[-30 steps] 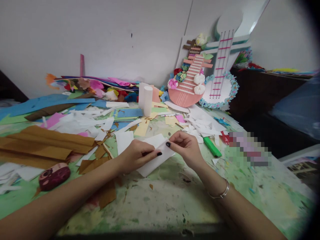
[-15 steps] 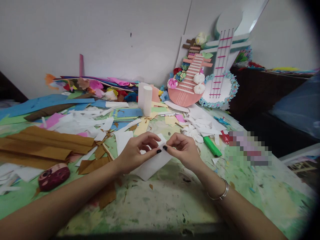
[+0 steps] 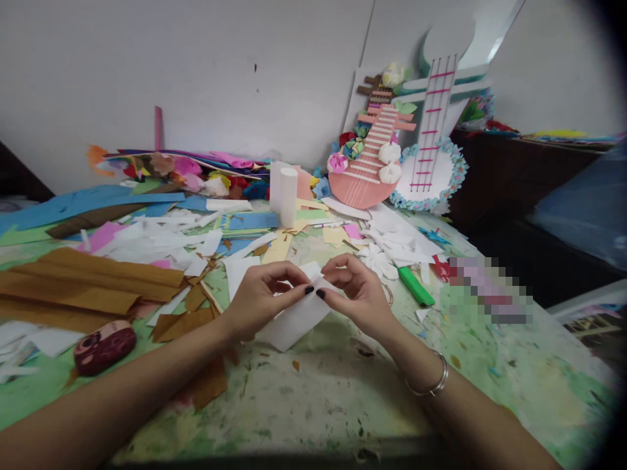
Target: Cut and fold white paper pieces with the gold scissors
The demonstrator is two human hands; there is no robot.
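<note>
A small sheet of white paper (image 3: 300, 324) hangs tilted between my two hands, just above the table. My left hand (image 3: 264, 295) pinches its upper edge between thumb and index finger. At the same edge, my right hand (image 3: 360, 295) has its thumb against the paper, while the index finger is raised a little from the thumb with paper showing between them. The curled fingers hide part of the sheet. Just beyond my right hand lie a white paper flower (image 3: 377, 261) and a bright green roll (image 3: 415, 286).
Brown crepe paper (image 3: 73, 287) and a dark red, mouse-shaped object (image 3: 105, 347) lie left. White paper scraps (image 3: 147, 238) spread behind. A white roll (image 3: 288, 197) stands upright at the back. Flower-trimmed pink (image 3: 362, 189) and white (image 3: 441, 171) lute-shaped models lean on the wall.
My right index finger has lifted away from the thumb, loosening the pinch, and the thumb has shifted slightly left. My left hand keeps its pinch almost in place.
</note>
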